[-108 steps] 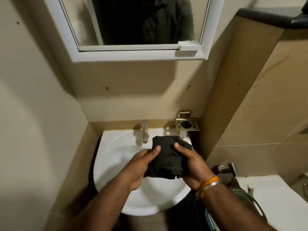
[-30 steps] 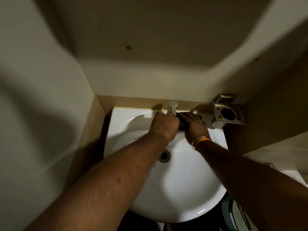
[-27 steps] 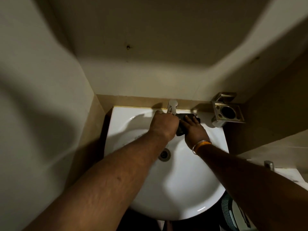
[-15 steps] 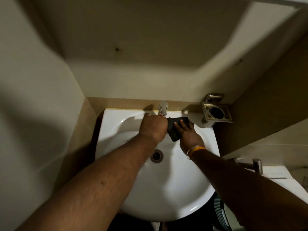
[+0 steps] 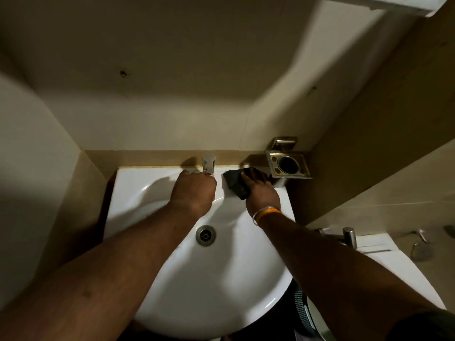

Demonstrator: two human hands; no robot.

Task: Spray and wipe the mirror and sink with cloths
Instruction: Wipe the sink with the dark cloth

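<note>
A white round sink [image 5: 187,279] fills the lower middle, with a metal drain [image 5: 205,235] at its centre and a chrome tap [image 5: 209,162] at its back edge. My left hand [image 5: 193,190] is at the base of the tap, fingers curled; what they hold is hidden. My right hand [image 5: 261,193] presses a dark cloth [image 5: 236,185] flat on the sink's back right rim, fingers stretched over it. Only a corner of the mirror's white frame [image 5: 403,6] shows at the top right.
A square metal holder [image 5: 288,166] is fixed to the wall just right of the cloth. Beige walls close in on the left and back. A white toilet tank [image 5: 384,257] with metal fittings stands at the right, beside a patterned bin [image 5: 301,308].
My right hand has slid the cloth from beside the tap to the right along the back rim, towards the metal holder. My left hand stays at the tap.
</note>
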